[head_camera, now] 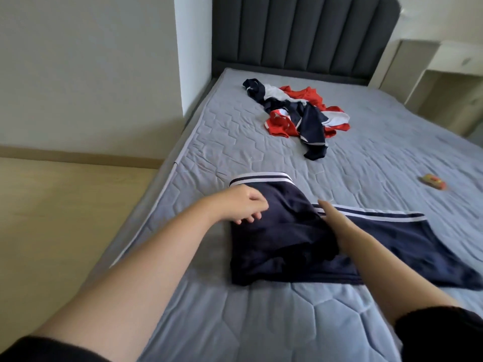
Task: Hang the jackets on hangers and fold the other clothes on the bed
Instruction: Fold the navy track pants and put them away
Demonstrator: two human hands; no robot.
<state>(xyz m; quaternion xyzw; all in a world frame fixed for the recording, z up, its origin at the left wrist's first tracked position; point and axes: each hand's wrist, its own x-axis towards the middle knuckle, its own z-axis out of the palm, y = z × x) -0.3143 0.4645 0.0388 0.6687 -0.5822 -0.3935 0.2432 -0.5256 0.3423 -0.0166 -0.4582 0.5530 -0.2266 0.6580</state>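
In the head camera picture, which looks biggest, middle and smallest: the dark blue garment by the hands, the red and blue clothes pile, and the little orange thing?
1. dark blue garment, but it lies nearest the camera.
2. clothes pile, farther away, so their true order is unsure.
3. little orange thing, clearly smallest.

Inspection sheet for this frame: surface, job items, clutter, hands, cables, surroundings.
Surface: grey quilted mattress, uncovered.
Job's things: navy garment with white-striped hem, part-folded, near the foot edge; pile of red, white and navy clothes, unfolded, nearer the headboard.
Clutter: small red-yellow item on mattress at right, too blurred to identify.
Hands: left hand loosely curled over garment's left edge, holding nothing visible; right hand flat on garment, fingers straight.
Cables: nothing seen.
Surroundings: dark padded headboard, white nightstand, wood floor.
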